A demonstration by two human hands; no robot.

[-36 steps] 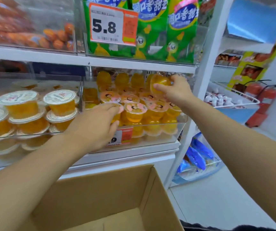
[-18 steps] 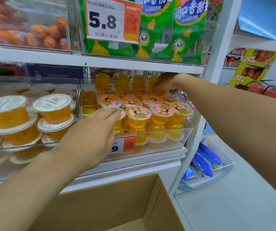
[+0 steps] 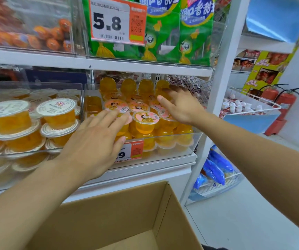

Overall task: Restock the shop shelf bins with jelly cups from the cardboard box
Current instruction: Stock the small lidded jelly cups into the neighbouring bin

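Observation:
A clear shelf bin is stacked with orange jelly cups with pink lids; more cups stand on edge along its back. My left hand lies flat with straight fingers, its tips touching the front-left cups. My right hand is spread over the right-hand cups and holds nothing. The open cardboard box sits below the shelf; no cups show in the part of its inside that is visible.
A second bin to the left holds larger white-lidded orange cups. Green snack bags and a 5.8 price tag hang on the shelf above. A wire basket with blue packs and two fire extinguishers stand at right.
My right hand has set its jelly cup at the back of the bin, let go and drawn back with fingers spread. My left hand has flattened on the front cups.

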